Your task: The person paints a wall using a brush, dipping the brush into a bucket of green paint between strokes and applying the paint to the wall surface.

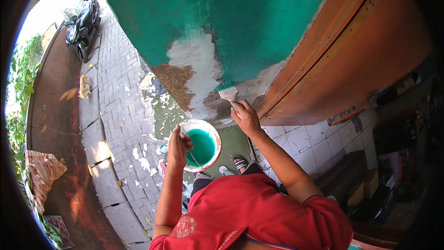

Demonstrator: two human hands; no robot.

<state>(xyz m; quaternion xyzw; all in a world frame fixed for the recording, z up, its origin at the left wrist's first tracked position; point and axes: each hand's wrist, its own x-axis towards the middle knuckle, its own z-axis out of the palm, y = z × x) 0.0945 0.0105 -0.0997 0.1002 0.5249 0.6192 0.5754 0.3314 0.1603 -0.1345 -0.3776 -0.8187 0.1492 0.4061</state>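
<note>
My right hand (246, 117) is closed round the handle of a paintbrush (228, 93). Green paint coats the brush's bristles, which rest against the lower part of the wall (259, 23). Most of that wall is wet-looking green, while a grey-white and brown patch (196, 71) shows bare low on it. In my left hand (178, 148) is the thin wire handle of a paint bucket (216, 157), fingers curled round it. Green paint fills part of the bucket, and its white rim is smeared with paint. The bucket hangs or stands just before my feet; I cannot tell which.
A brown wooden door and frame (314, 51) adjoin the wall on the right, with white floor tiles (305, 139) below. Paint flakes lie on the grey paving (125, 97) to the left. A parked motorbike (83, 25) and an orange-white cat (85, 86) are farther off.
</note>
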